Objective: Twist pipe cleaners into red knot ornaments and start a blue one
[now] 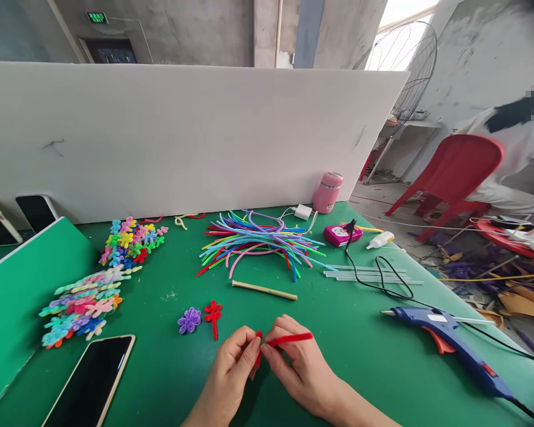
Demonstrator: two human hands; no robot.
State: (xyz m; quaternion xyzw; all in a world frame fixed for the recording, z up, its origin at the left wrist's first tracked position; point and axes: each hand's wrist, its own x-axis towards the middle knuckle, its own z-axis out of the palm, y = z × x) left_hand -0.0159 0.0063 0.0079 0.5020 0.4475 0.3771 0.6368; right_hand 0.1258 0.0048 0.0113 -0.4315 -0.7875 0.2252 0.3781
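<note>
Between my two hands is a red pipe cleaner [291, 339], bent at its left part, with a straight end sticking out to the right. My left hand [235, 362] is closed, pinching the bent part. With thumb and fingers, my right hand [300, 365] grips the same pipe cleaner close by. Just beyond my left hand lie a red pipe-cleaner flower with a stem [213, 314] and a purple pipe-cleaner flower [189, 321]. A thin beige stick [264, 290] lies farther out, in front of a heap of many-coloured pipe cleaners [258, 240].
Pipe-cleaner flowers [131, 242] are piled at left, above a phone [91, 382]. On the right lie a blue glue gun [445, 332], clear glue sticks [365, 274], a black cable and a small white bottle [380, 239]. A pink flask [328, 193] stands by the white board [182, 142].
</note>
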